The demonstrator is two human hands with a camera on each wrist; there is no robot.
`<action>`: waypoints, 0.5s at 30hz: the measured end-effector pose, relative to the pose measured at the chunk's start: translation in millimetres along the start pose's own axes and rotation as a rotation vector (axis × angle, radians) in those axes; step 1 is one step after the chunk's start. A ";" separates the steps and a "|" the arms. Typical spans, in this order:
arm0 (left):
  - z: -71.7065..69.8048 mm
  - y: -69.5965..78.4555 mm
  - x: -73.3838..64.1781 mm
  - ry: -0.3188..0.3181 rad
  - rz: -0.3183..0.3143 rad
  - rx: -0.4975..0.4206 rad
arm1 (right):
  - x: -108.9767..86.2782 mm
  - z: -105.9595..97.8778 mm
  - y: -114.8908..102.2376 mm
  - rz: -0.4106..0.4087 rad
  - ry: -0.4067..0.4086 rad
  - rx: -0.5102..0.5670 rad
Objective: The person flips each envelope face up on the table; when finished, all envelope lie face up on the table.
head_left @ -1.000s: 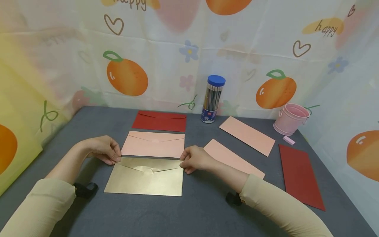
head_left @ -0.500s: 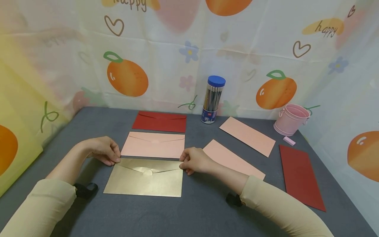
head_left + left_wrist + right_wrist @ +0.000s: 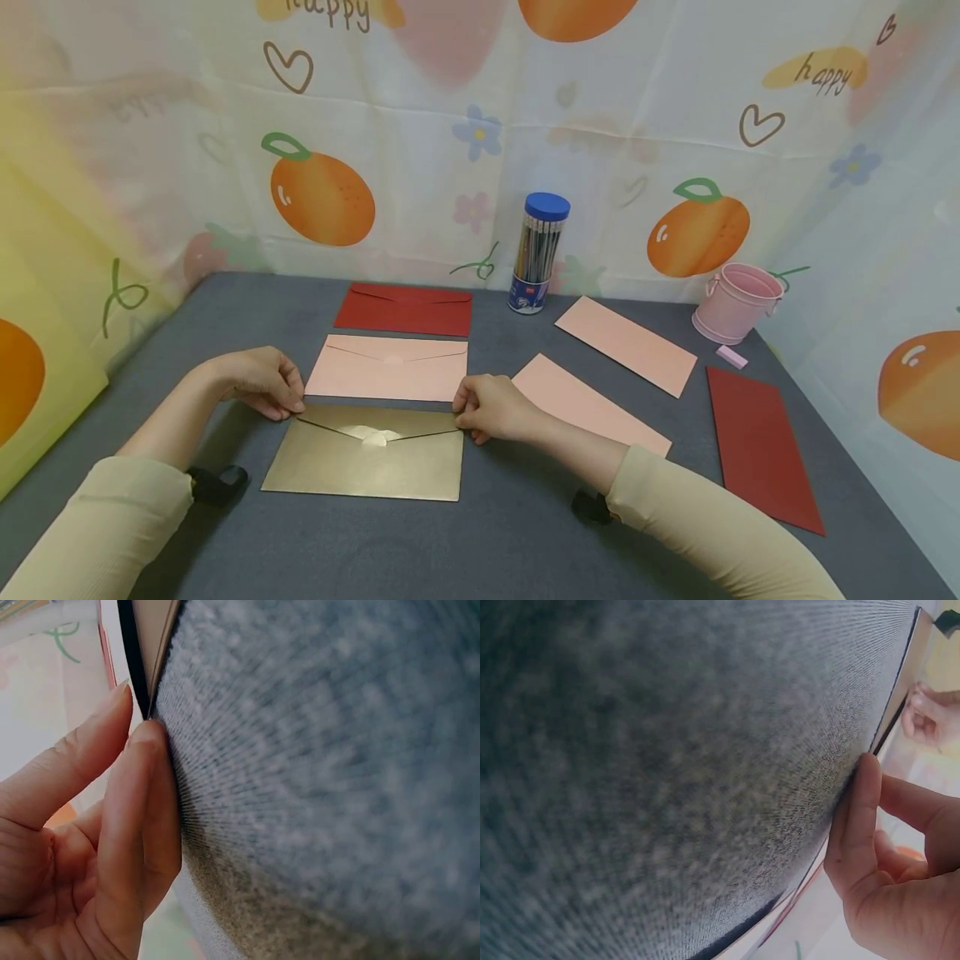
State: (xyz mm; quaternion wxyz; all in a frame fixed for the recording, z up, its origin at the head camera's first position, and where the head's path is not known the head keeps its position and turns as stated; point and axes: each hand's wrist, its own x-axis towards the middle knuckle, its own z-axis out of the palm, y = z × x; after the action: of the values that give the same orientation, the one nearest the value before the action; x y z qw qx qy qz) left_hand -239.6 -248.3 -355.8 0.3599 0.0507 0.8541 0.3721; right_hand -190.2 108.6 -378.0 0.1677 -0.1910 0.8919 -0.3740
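The gold envelope is lying flap side up on the grey surface, and both hands are holding its far corners: the left hand is pinching the left corner, the right hand is pinching the right one, so neither is letting go. Just beyond the gold envelope a pink envelope is lying flap side up, and a red envelope is lying farther beyond, so a neat column of three seems to be nearly complete, with perhaps only the squaring and releasing of the gold one remaining. To the right of the gold envelope a near pink slip, a far pink slip and a red slip are lying askew outside that column, probably envelopes face down; neither hand is touching them, so their part is apparently undone. Beyond and right of the gold envelope a pencil tub and a pink bucket are standing, with a small pale block lying just beside the bucket
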 end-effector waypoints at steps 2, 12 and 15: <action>-0.9 0.5 0.0 0.004 0.001 0.001 | -0.3 -0.9 -0.5 0.005 -0.003 0.004; -3.9 13.1 -5.2 0.073 0.085 0.072 | -2.6 -13.7 -1.9 0.045 -0.001 0.046; -2.8 20.6 -5.5 0.103 0.133 0.100 | -4.1 -21.0 -2.0 0.044 0.016 0.044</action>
State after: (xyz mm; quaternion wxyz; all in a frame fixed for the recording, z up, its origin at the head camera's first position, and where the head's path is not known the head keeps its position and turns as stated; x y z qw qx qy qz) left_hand -241.1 -237.1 -337.6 0.2869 0.1060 0.8837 0.3544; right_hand -195.4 121.9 -361.9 0.1729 -0.1647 0.8888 -0.3912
